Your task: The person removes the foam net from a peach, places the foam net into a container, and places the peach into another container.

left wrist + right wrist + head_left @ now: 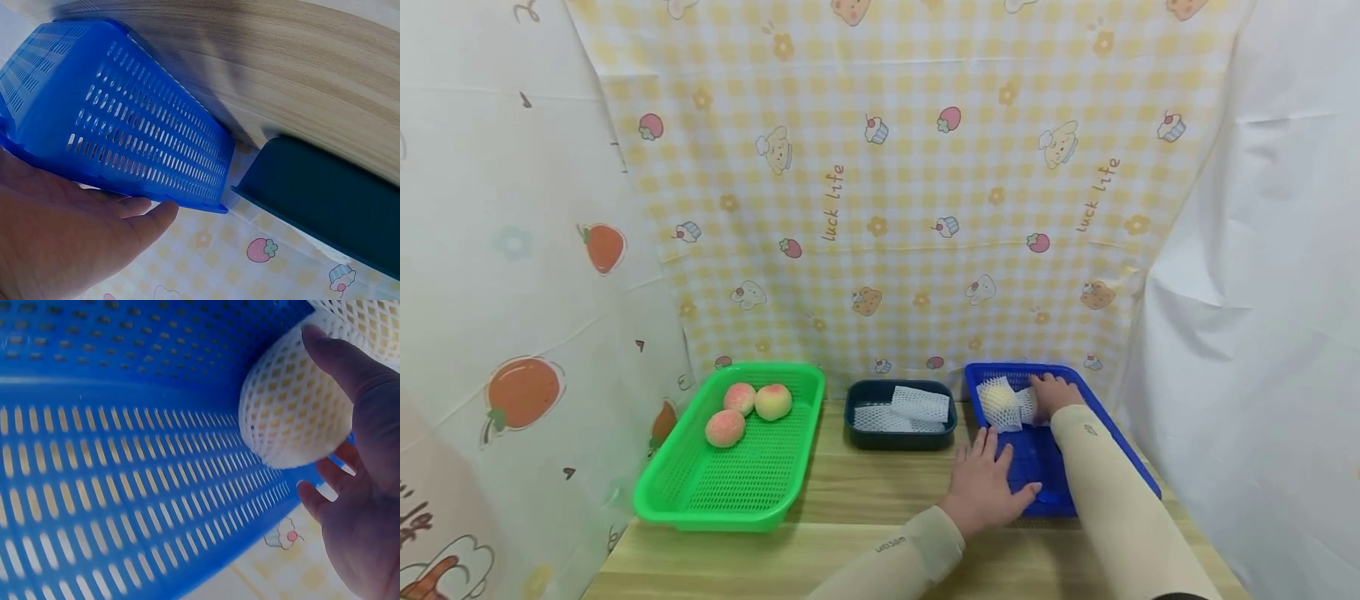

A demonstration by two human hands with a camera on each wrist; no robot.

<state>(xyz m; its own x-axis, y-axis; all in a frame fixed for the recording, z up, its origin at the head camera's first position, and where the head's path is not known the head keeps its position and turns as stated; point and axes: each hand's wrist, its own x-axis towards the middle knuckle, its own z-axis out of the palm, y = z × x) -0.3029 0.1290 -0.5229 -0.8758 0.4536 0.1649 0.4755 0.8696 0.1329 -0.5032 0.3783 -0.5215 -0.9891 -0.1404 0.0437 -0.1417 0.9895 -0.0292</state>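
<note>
Inside the blue basket [1033, 467], at its far end, my right hand [1054, 393] holds a pale round fruit in a white foam net [294, 403]. The thumb lies across the net, with fingers on the fruit's other side. Left of it, another netted fruit [998, 403], yellowish through the mesh, sits in the same basket. My left hand [985, 482] has its fingers spread at the basket's near left rim. In the left wrist view, that hand [69, 231] lies along the rim, its fingertips partly behind it.
A dark teal box [901, 442] with white foam nets [921, 405] stands in the middle. To the left, a green basket [745, 492] holds three peaches [726, 428]. All stand on a wooden table [842, 500] before a patterned cloth [917, 183].
</note>
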